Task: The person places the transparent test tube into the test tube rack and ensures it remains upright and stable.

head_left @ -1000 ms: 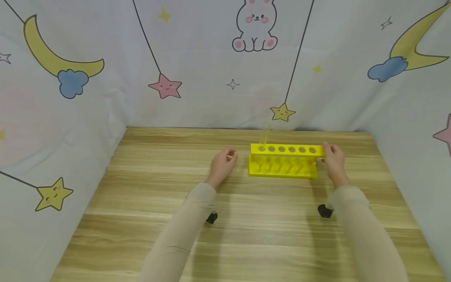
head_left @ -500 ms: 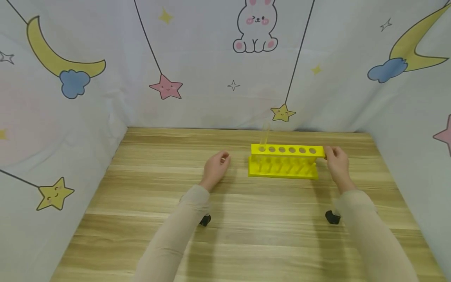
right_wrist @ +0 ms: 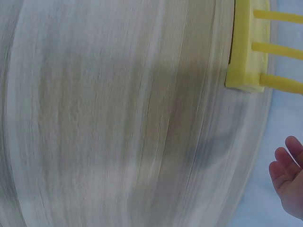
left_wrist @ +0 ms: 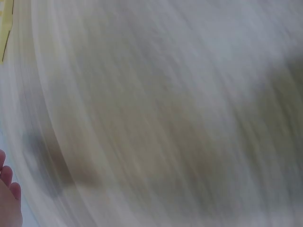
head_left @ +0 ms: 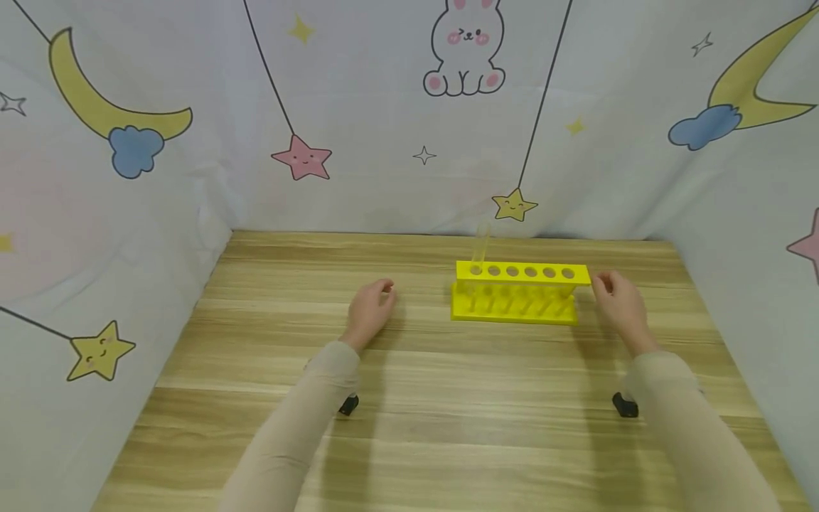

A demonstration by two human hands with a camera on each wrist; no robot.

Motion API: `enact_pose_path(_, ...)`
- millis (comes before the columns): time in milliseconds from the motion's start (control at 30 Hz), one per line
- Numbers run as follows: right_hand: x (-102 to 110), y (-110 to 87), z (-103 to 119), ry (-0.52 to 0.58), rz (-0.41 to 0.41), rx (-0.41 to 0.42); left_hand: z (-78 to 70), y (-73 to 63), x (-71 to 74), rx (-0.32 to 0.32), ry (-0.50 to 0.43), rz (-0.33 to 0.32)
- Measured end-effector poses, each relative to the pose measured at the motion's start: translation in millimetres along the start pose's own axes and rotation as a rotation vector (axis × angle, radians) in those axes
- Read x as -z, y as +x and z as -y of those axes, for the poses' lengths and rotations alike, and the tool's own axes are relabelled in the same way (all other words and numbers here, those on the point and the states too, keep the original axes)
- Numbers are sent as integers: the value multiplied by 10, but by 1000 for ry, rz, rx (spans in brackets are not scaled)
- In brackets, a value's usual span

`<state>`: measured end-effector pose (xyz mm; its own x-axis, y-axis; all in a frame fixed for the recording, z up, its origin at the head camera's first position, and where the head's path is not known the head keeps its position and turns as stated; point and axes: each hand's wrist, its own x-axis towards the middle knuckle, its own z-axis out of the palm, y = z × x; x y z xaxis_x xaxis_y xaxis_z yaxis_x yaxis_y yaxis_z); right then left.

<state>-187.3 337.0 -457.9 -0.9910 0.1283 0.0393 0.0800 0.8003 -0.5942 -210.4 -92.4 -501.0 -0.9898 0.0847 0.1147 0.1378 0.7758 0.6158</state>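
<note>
A yellow test tube rack (head_left: 522, 280) with a row of round holes on top and pegs on its base stands upright on the table. One clear test tube (head_left: 481, 245) leans in its leftmost hole. My right hand (head_left: 621, 302) hovers just off the rack's right end, fingers loosely bent and holding nothing. In the right wrist view that hand (right_wrist: 289, 182) shows apart from the rack's base (right_wrist: 244, 47). Left of the rack, my left hand (head_left: 371, 309) is over the table with relaxed, slightly curled fingers and nothing in them. Only its fingers (left_wrist: 6, 176) edge into the left wrist view.
The wood-grain table (head_left: 473, 412) runs back to a white cloth (head_left: 371, 199) printed with stars, moons and a rabbit. Cloth also hangs along both sides. A small black piece (head_left: 625, 405) shows at the right wrist, another (head_left: 348, 405) at the left.
My right hand has let go of the rack's right end and moved right and towards me. My left hand has drawn left, farther from the rack. The rack and tube stay put.
</note>
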Motion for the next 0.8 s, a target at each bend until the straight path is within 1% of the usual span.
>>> enact_pose_path(200, 81, -12, -13, -91, 22, 62, 114, -17, 42, -15, 56, 12)
enact_pose_path(367, 133, -32, 13, -134, 10, 114, 181, -24, 64, -27, 96, 16)
enact_pose_path(433, 146, -37, 16, -151, 3, 132, 198, -24, 87, -46, 125, 13)
enact_pose_path(600, 175, -40, -2, -195, 22, 148, 238, -20, 199, -95, 239, 21)
enact_pose_path(800, 229, -40, -35, -295, 61, 148, 342, 7, 361, -107, 349, 23)
